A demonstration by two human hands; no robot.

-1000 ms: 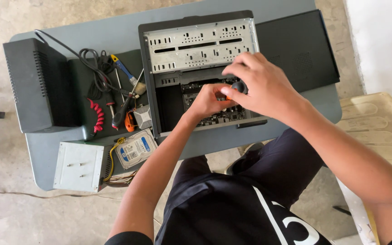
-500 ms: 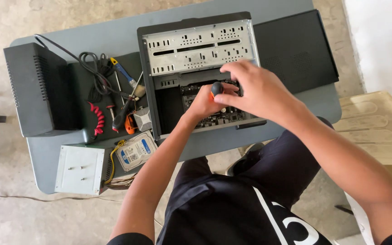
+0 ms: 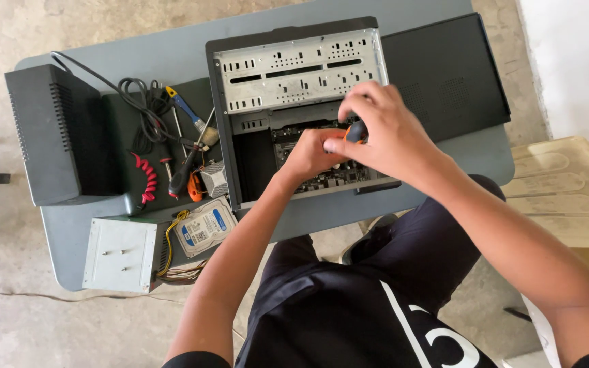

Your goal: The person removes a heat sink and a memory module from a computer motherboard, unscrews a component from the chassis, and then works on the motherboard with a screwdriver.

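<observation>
Hands have shifted a little toward the middle of the open computer case (image 3: pixel 294 68) since a second ago: the right hand (image 3: pixel 383 133) sat further right over the circuit board then and now rides higher, its fingers closed round the orange-and-black handle of a screwdriver (image 3: pixel 356 131) held upright over the board. The left hand (image 3: pixel 311 155) has barely moved; it lies curled beside the tool, inside the case's opening, fingers bent on or near the shaft, though whether it truly grips I cannot tell. The case lies on its side in the middle of the grey table (image 3: pixel 172 48), reaching to the far edge, with its black side panel (image 3: pixel 444 71) lying flat just beside it toward the right edge. Both hands cover most of the motherboard (image 3: pixel 328 178), so the screw point is hidden. Toward the left edge stands a dark boxy unit (image 3: pixel 56 136); between it and the case lie a coiled black cable (image 3: pixel 141 112), a blue-handled tool (image 3: pixel 185 109) and a red coiled cord (image 3: pixel 143 180). Near the front left corner sit a silver power supply (image 3: pixel 121 255) and a hard drive (image 3: pixel 202 227).
</observation>
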